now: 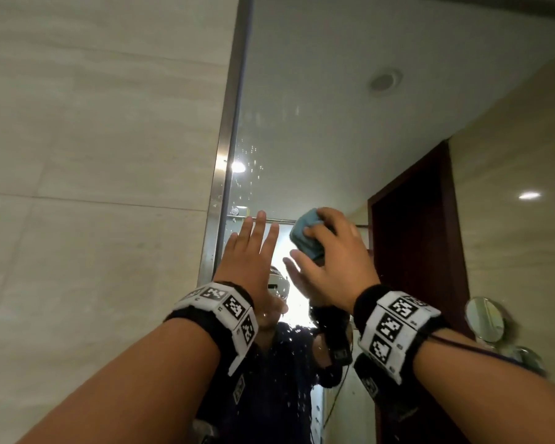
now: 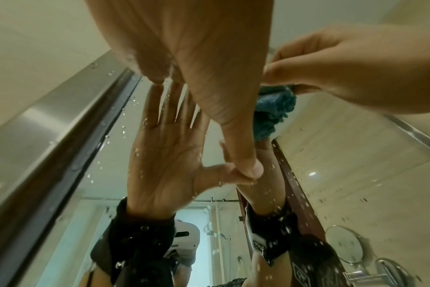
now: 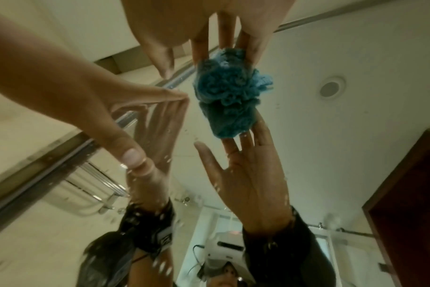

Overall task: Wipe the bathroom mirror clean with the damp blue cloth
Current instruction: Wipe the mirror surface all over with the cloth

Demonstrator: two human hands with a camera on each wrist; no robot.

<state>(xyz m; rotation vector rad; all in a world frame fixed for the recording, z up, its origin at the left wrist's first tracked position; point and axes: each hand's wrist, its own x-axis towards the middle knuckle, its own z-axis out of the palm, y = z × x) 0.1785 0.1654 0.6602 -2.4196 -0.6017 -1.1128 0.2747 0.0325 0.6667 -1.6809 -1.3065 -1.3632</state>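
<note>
Mirror [image 1: 318, 91] | our right hand [image 1: 334, 251] clamps the bunched blue cloth [image 1: 305, 238] onto wet glass to wipe | our left hand [image 1: 250, 251] lies flat, fingers straight, steadying us.

Probably a bathroom: tiled walls [image 1: 93, 155]; steel-framed mirror [image 1: 318, 75]; round shaving mirror [image 1: 484, 318].

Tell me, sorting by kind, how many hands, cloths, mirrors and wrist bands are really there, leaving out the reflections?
Hands: 2, the left hand flat on the glass, the right hand gripping the cloth
Blue cloth: 1
Mirrors: 2, the bathroom mirror and a small round mirror at its right
Marker wrist bands: 2, left and right
Total: 7
</note>
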